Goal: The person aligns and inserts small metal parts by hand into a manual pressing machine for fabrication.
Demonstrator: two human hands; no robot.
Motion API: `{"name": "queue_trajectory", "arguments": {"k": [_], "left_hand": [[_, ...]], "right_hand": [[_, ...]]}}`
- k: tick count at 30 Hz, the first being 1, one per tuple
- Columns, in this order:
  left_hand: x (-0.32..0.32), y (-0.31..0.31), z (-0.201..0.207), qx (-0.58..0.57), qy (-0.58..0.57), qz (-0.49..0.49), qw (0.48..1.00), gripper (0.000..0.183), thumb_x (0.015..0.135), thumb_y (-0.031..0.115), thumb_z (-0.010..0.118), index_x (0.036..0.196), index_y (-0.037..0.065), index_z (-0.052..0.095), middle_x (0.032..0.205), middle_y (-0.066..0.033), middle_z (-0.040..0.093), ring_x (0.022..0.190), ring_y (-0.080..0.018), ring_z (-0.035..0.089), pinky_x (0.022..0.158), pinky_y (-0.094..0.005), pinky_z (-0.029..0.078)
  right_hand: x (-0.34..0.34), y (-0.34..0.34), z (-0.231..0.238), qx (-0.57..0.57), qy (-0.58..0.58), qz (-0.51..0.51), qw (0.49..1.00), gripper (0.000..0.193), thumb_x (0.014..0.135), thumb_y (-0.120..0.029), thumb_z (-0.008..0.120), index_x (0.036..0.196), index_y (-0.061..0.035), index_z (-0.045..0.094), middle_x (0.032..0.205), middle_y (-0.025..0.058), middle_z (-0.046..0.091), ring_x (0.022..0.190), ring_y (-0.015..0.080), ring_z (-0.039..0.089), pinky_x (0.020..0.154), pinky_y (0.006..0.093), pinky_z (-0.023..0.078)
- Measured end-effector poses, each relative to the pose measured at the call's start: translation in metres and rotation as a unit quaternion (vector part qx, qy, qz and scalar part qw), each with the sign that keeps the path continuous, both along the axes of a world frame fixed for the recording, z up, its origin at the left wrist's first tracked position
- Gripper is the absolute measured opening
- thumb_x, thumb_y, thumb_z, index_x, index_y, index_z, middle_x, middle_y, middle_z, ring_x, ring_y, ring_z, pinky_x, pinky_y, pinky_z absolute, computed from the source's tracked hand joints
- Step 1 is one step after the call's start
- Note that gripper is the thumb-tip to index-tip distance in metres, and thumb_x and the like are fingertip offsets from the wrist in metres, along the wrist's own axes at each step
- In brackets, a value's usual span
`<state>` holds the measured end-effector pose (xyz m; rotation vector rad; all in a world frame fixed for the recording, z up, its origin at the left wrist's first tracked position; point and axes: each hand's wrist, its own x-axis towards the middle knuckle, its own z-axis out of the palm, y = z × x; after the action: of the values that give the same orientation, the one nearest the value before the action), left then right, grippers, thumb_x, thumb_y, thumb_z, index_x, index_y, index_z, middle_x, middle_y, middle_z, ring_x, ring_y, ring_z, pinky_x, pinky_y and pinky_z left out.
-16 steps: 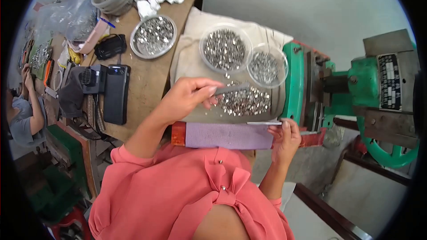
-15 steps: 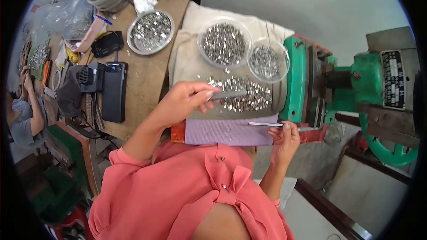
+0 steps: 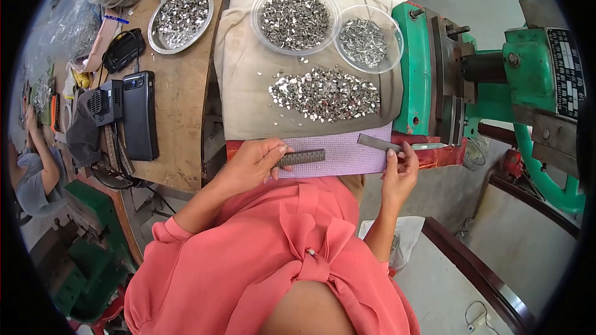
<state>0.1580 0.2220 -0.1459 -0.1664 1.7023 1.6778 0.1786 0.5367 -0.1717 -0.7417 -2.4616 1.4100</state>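
Note:
My left hand (image 3: pixel 256 164) is closed on one end of a dark grey metal bar (image 3: pixel 305 157) with rows of notches along it. The bar's free end points right, above a purple ribbed cloth (image 3: pixel 344 162). My right hand (image 3: pixel 402 170) pinches the end of a plain flat grey metal strip (image 3: pixel 374 142), which points left over the cloth's far edge. The two bars are apart. Beyond them a heap of small shiny metal pieces (image 3: pixel 329 94) lies on a beige cloth (image 3: pixel 242 102).
Behind the heap stand a large clear tub (image 3: pixel 254 20) and a smaller one (image 3: pixel 401 42), both holding metal pieces. A green machine (image 3: pixel 415 74) borders the right. On the wooden bench (image 3: pixel 180 102) at left are a metal dish (image 3: pixel 177 50) and a phone (image 3: pixel 139 115). Another person (image 3: pixel 37 167) sits far left.
My left hand has drawn the notched bar back from above the heap to over the purple cloth. The strip in my right hand has turned, its broad face now showing. The view has shifted.

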Motion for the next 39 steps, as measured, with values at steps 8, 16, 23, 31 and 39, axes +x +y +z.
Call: {"name": "queue_trajectory", "arguments": {"k": [8,16,23,31,39], "left_hand": [[0.013,-0.013,0.008,-0.099,0.095,-0.059,0.989,0.032,0.106,0.020,0.045,0.105,-0.005,0.065,0.064,-0.0095,0.061,0.056,-0.0135,0.061,0.056,-0.0304,0.047],[0.023,-0.025,0.008,-0.094,0.081,-0.038,0.992,0.031,0.107,0.019,0.045,0.104,-0.004,0.066,0.064,-0.0050,0.059,0.056,-0.0105,0.058,0.053,-0.0274,0.045],[0.015,-0.021,0.015,-0.073,0.058,-0.005,0.996,0.030,0.106,0.019,0.045,0.102,-0.005,0.063,0.068,-0.0117,0.062,0.058,-0.0155,0.062,0.058,-0.0321,0.048],[-0.012,0.013,0.002,-0.060,0.102,-0.057,0.991,0.029,0.106,0.020,0.045,0.108,-0.003,0.063,0.081,-0.0078,0.072,0.060,-0.0096,0.058,0.059,-0.0274,0.049],[-0.003,0.019,0.001,-0.155,0.329,-0.050,0.930,0.029,0.089,0.009,0.066,0.115,0.002,0.057,0.111,-0.0160,0.057,0.091,-0.0354,0.063,0.070,-0.0429,0.053]], "right_hand": [[0.000,-0.060,0.029,0.177,0.115,0.219,0.953,0.019,0.079,-0.006,0.081,0.097,-0.0072,0.075,0.086,0.0048,0.059,0.068,0.0161,0.056,0.058,0.0307,0.047],[-0.011,-0.088,0.023,0.199,0.110,0.383,0.895,0.020,0.072,-0.004,0.082,0.091,-0.0061,0.075,0.081,0.0074,0.062,0.073,0.0228,0.062,0.063,0.0328,0.050],[-0.017,-0.083,0.026,0.103,0.114,0.328,0.932,0.010,0.081,0.003,0.073,0.089,-0.0018,0.070,0.087,0.0092,0.064,0.076,0.0202,0.063,0.066,0.0306,0.051],[-0.016,-0.051,0.031,-0.202,0.060,0.109,0.972,0.009,0.098,-0.003,0.060,0.104,0.0037,0.063,0.101,0.0126,0.070,0.079,0.0140,0.068,0.072,0.0268,0.056],[-0.014,-0.055,0.034,-0.230,0.064,0.120,0.964,0.010,0.095,0.002,0.063,0.104,0.0057,0.066,0.103,0.0150,0.072,0.085,0.0171,0.071,0.078,0.0273,0.059]]}}
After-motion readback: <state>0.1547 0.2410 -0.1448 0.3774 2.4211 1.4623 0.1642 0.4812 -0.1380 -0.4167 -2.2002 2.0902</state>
